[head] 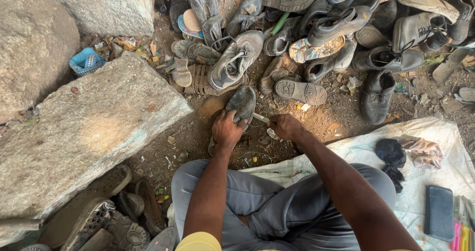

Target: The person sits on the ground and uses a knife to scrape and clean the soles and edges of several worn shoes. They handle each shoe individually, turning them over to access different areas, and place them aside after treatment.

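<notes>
The left hand (226,129) clamps a worn dark shoe (240,105) sole-up on the dirt ground (198,132) — just before the knees. The right hand (285,127) is clenched around a thin metal tool (261,118), its tip touching the shoe. A shoe pile (316,28) lies beyond; 1 stone slab (89,132) sits left.

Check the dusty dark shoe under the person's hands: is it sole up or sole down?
Sole up. The dusty dark shoe shows its flat underside, pinned by the left hand; the right hand holds a metal tool against it.
</notes>
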